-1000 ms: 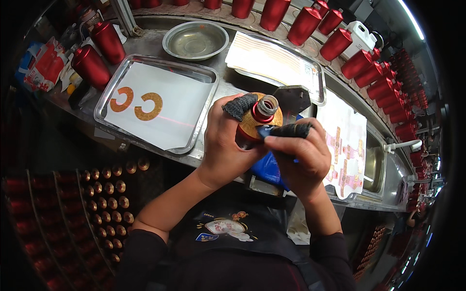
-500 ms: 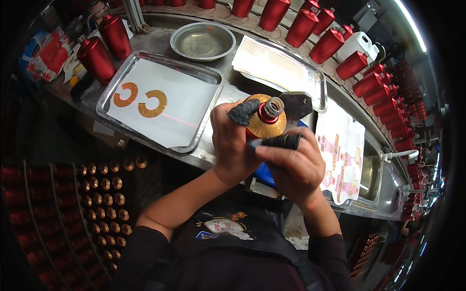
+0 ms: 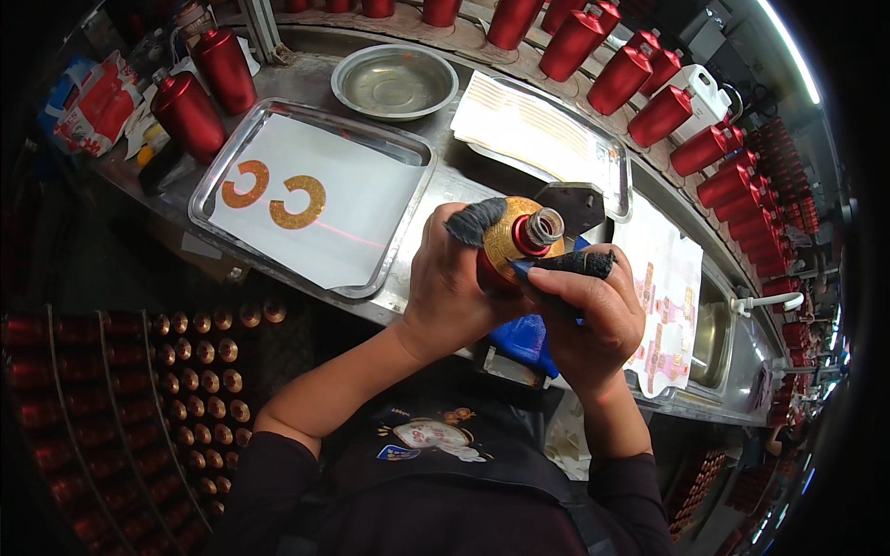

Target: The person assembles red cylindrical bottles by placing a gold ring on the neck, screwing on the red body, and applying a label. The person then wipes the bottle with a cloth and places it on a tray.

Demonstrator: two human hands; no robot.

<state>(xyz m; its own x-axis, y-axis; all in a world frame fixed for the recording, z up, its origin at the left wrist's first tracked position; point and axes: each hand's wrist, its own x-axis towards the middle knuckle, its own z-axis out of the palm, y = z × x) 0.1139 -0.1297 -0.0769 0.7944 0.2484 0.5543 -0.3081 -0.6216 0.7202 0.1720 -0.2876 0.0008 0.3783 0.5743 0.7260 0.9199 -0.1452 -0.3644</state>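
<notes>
A red bottle with a gold decal around its shoulder (image 3: 502,243) is tilted toward me, its clear threaded glass neck uncapped. My left hand (image 3: 440,283) wraps around the bottle's body, with a dark-covered thumb lying on the shoulder. Closed in a pinch, my right hand (image 3: 598,320) holds a small blue-tipped tool (image 3: 522,269) against the near right edge of the gold decal. That hand has a dark finger cover too, and its fingers hide most of the tool. Two gold C-shaped decals (image 3: 298,203) lie on white paper in the metal tray (image 3: 428,148) at left.
A metal basin (image 3: 454,79) stands behind the trays. Decal sheets (image 3: 519,116) fill another tray, with more sheets (image 3: 663,320) beside the sink (image 3: 712,347). Behind the hands is a dark metal bracket (image 3: 570,206). Red bottles (image 3: 619,79) line the back ledge; racked bottles (image 3: 218,380) stand lower left.
Both hands and the bottle have shifted slightly right and down. The blue tip, blurred beside the bottle before, now touches its gold shoulder.
</notes>
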